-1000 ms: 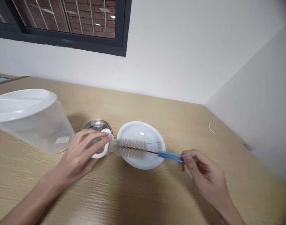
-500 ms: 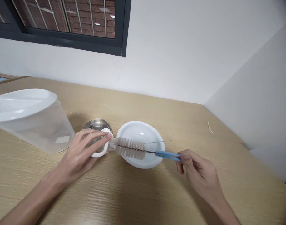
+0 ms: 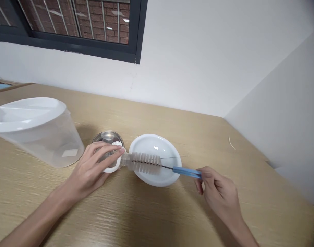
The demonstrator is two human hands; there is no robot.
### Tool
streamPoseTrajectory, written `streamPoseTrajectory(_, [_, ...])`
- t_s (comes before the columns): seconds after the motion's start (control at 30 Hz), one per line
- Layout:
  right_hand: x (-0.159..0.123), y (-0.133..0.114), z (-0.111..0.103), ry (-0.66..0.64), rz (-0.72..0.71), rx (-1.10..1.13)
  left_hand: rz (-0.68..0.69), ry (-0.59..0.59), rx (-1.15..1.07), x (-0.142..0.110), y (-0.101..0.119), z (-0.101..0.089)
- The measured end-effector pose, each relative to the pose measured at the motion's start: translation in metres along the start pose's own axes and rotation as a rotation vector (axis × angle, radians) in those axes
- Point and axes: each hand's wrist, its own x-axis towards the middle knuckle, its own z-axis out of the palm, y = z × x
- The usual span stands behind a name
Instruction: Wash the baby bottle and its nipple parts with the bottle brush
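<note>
My left hand [image 3: 94, 168] is wrapped round a small clear bottle with a white loop handle [image 3: 115, 168], which lies on its side; the fingers hide most of its body. A bottle brush [image 3: 146, 162] with pale bristles has its tip at the bottle's mouth, while most of the bristles show outside. Its blue handle [image 3: 186, 172] is pinched in my right hand [image 3: 218, 188]. Below the bristles is a white oval bowl [image 3: 157, 180]. A thin wire-like line [image 3: 176, 157] crosses over the bowl, and I cannot tell what it belongs to.
To the left stands a large translucent container with a white lid [image 3: 51, 137]. Behind my left hand lies a round metal dish [image 3: 97, 138] with a clear piece on it [image 3: 108, 136]. A thin pale strip [image 3: 232, 143] is on the wooden table [image 3: 152, 219] at the right.
The view has shifted slightly. My right hand and the brush handle have moved a little to the right and down in the picture; both grips stay the same.
</note>
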Motion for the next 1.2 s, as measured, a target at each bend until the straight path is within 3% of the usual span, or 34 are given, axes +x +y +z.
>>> streamPoseTrajectory(0.13, [0.002, 0.001, 0.0, 0.021, -0.109, 0.066, 0.008, 0.029, -0.009, 0.002, 0.001, -0.001])
streamPoseTrajectory(0.33, [0.003, 0.031, 0.006, 0.087, -0.208, 0.051, -0.025, 0.021, 0.01, -0.001, -0.003, 0.002])
streamPoseTrajectory(0.73, [0.002, 0.018, 0.0, -0.01, -0.167, 0.021, 0.027, 0.029, -0.041, 0.003, 0.002, -0.002])
streamPoseTrajectory(1.0, [0.002, 0.026, 0.009, 0.149, -0.137, 0.144, -0.036, 0.048, 0.001, 0.0, -0.003, 0.003])
streamPoseTrajectory(1.2, [0.002, 0.012, 0.004, 0.06, -0.024, 0.211, 0.033, 0.02, -0.018, 0.004, 0.0, 0.0])
